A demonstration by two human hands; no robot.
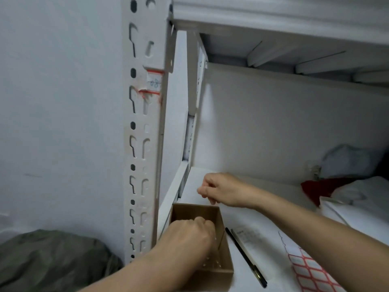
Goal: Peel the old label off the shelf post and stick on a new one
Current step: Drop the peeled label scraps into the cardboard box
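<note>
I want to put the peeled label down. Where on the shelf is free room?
Free: the white shelf behind the right hand, up to the red cloth. Crowded: the front, with cardboard box, pen and label sheet.

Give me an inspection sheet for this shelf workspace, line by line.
Surface: white shelf board, bare in the middle.
Job's things: old label on the shelf post, torn, partly stuck; label sheet with red-bordered labels at the shelf's right front; black pen beside it.
Clutter: brown cardboard box, open; red cloth; white bag.
Hands: left hand inside the box, closed; right hand above the shelf, fingers curled, contents unclear.
Cables: nothing seen.
Surroundings: white wall; green bundle lower left.
</note>
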